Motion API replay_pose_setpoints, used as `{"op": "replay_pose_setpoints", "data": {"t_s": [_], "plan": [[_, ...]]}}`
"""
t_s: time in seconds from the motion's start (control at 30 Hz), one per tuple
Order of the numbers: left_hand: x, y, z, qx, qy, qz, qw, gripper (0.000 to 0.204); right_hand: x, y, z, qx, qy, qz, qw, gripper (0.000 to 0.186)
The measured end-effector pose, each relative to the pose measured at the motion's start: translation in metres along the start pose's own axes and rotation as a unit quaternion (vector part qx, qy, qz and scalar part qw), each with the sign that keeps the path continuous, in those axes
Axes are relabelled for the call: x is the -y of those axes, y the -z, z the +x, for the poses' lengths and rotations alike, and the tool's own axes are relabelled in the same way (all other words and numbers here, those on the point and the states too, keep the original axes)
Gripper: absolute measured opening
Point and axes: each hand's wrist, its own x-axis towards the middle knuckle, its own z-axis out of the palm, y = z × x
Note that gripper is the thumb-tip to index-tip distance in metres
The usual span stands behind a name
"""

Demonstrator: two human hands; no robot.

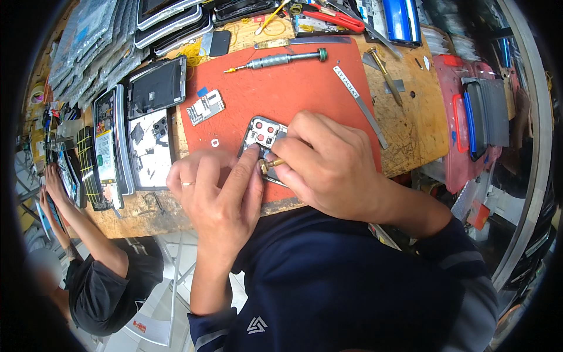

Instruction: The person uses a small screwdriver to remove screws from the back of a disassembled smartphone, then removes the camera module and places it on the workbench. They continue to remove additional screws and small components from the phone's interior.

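Note:
On the orange-red mat (229, 85) lies an opened phone housing (251, 127), with round camera openings in its upper part. My left hand (218, 190) is closed at its near left side, the index fingertip pressing on it just below those openings. My right hand (331, 161) covers its right side and pinches a short brass-coloured tool (271, 165) between thumb and fingers. The tool's end comes close to my left thumb; its tip is hidden. Most of the housing's lower part lies under my hands.
Left of the mat are a circuit board (206, 108), a white phone back (143, 154) and opened devices (107, 154). Beyond lie a screwdriver (275, 61) and a flat metal strip (363, 111). A brass-handled tool (387, 76) rests rightward. Another person (108, 276) works at far left.

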Motion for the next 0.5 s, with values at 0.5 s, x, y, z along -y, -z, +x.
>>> {"op": "replay_pose_setpoints", "data": {"t_s": [0.5], "plan": [[0.014, -0.001, 0.008, 0.019, -0.031, -0.084, 0.996, 0.029, -0.010, 0.011, 0.013, 0.090, -0.110, 0.115, 0.983, 0.013]]}}
